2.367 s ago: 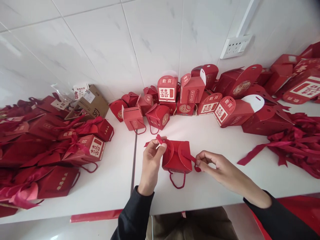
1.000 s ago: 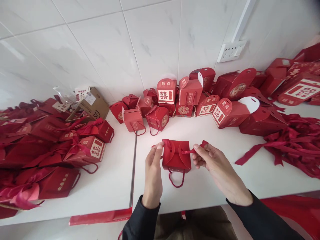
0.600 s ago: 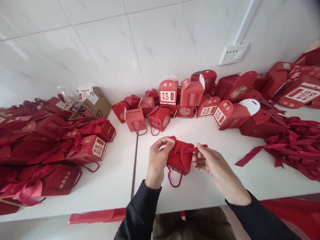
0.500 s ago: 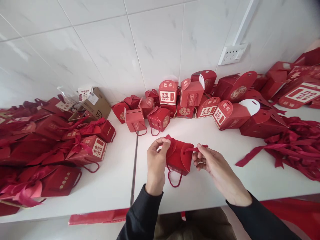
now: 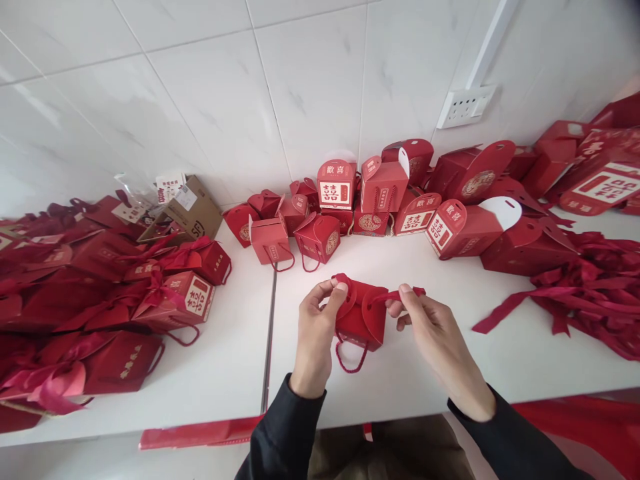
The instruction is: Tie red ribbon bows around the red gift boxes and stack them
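Observation:
A small red gift box [image 5: 367, 320] with rounded top flaps and a cord handle [image 5: 352, 363] rests on the white table in front of me. A dark red ribbon [image 5: 383, 297] comes out of the hole in its right flap. My right hand [image 5: 425, 327] pinches that ribbon between thumb and fingers, just right of the box. At the box's left side, my left hand [image 5: 319, 327] is closed in a pinch by the left flap, where some red ribbon shows above the thumb. The left fingertips are partly hidden behind the thumb.
Red gift boxes [image 5: 335, 190] stand along the tiled wall. Ribbon-tied boxes [image 5: 170, 300] crowd the left side, with a brown cardboard box [image 5: 197, 207] behind them. A heap of loose red ribbons [image 5: 595, 300] lies on the right. A socket [image 5: 465, 107] is on the wall.
Both hands have shifted slightly to the right. The right hand has drawn its ribbon end a little further right, while the box has barely moved.

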Tool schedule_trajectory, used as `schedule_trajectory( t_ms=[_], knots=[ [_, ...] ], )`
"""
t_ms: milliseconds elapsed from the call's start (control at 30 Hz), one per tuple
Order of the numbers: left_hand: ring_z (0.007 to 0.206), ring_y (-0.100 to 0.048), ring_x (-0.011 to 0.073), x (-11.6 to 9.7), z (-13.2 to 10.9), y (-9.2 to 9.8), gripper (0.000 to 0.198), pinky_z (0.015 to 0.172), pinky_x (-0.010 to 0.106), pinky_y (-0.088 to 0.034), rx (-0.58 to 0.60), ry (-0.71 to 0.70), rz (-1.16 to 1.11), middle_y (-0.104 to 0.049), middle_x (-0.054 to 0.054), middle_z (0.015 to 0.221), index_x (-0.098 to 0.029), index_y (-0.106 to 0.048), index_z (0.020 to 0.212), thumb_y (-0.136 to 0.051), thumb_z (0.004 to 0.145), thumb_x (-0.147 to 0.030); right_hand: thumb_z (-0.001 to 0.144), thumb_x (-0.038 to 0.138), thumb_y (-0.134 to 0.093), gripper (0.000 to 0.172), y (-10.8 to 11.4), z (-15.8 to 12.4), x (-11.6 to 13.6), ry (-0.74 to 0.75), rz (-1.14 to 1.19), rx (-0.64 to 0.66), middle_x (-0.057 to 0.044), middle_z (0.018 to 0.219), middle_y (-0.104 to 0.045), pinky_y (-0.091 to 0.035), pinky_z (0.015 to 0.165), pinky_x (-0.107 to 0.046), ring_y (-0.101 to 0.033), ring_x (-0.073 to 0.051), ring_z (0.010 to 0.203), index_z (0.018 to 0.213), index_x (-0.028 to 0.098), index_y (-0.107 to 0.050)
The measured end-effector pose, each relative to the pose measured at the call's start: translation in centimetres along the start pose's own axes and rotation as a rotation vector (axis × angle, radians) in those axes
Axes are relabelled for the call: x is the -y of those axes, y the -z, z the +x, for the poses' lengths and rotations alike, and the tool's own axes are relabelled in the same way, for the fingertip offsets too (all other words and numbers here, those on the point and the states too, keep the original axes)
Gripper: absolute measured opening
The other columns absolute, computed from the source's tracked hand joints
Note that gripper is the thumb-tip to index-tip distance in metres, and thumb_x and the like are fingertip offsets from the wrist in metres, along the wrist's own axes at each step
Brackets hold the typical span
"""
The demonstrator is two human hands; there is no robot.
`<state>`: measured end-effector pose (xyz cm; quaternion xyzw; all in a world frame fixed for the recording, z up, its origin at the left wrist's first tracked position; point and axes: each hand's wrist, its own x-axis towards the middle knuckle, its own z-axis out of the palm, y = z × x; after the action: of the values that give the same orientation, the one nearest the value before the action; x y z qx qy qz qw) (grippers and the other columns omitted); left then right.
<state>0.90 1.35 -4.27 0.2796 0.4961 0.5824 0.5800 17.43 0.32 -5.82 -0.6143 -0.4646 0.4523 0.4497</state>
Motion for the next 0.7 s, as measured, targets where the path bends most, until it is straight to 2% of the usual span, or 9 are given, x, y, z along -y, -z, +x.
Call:
schedule_trajectory(
  t_ms=[133, 233, 367, 567, 700],
  knots=[
    [0.064, -0.063, 0.0110, 0.2, 0.1, 0.1, 0.035, 0.061, 0.023, -0.049, -0.019, -0.017, -0.026, -0.068, 0.000, 0.082, -0.017, -0.066, 0.086, -0.088, 0.070, -0.039, 0.091, 0.072, -0.061, 0.049, 0.2, -0.3, 0.6, 0.083, 0.019, -0.011, -0.003, 0.078, -0.062, -0.046, 0.072, -0.036, -0.055, -0.023, 0.073, 0.093, 0.025, -0.071],
    [0.063, -0.061, 0.0092, 0.5, 0.0, 0.2, 0.032, 0.060, 0.021, -0.048, -0.060, -0.108, -0.029, -0.065, -0.001, 0.082, -0.017, -0.064, 0.084, -0.087, 0.072, -0.036, 0.089, 0.068, -0.068, 0.046, 0.4, -0.5, 0.8, 0.077, -0.001, -0.009, -0.001, 0.069, -0.058, -0.043, 0.063, -0.033, -0.052, -0.021, 0.067, 0.080, 0.024, -0.067],
    [0.062, -0.057, 0.0083, 0.9, -0.2, 0.3, 0.030, 0.059, 0.020, -0.046, -0.154, -0.228, -0.026, -0.061, -0.004, 0.074, -0.018, -0.062, 0.081, -0.086, 0.073, -0.034, 0.089, 0.069, -0.068, 0.053, 0.2, -0.5, 0.6, -0.006, 0.055, 0.011, -0.001, 0.064, -0.057, -0.042, 0.057, -0.032, -0.051, -0.018, 0.060, 0.066, 0.023, -0.057],
    [0.064, -0.059, 0.0099, 1.7, -0.2, 0.6, 0.036, 0.062, 0.021, -0.047, -0.204, -0.186, -0.071, -0.064, -0.003, 0.074, -0.019, -0.059, 0.081, -0.088, 0.072, -0.039, 0.075, 0.074, -0.078, 0.058, -0.4, -0.1, 0.1, -0.143, 0.256, 0.077, 0.002, 0.056, -0.049, -0.038, 0.047, -0.030, -0.046, -0.015, 0.049, 0.061, 0.022, -0.055],
    [0.063, -0.058, 0.0096, 1.7, -0.3, 0.5, 0.035, 0.061, 0.021, -0.046, -0.177, -0.166, -0.062, -0.064, -0.003, 0.076, -0.019, -0.060, 0.079, -0.085, 0.077, -0.043, 0.077, 0.075, -0.075, 0.059, -0.5, -0.2, 0.2, -0.119, 0.271, 0.048, -0.001, 0.060, -0.054, -0.045, 0.053, -0.032, -0.051, -0.017, 0.056, 0.061, 0.022, -0.055]
  ],
)
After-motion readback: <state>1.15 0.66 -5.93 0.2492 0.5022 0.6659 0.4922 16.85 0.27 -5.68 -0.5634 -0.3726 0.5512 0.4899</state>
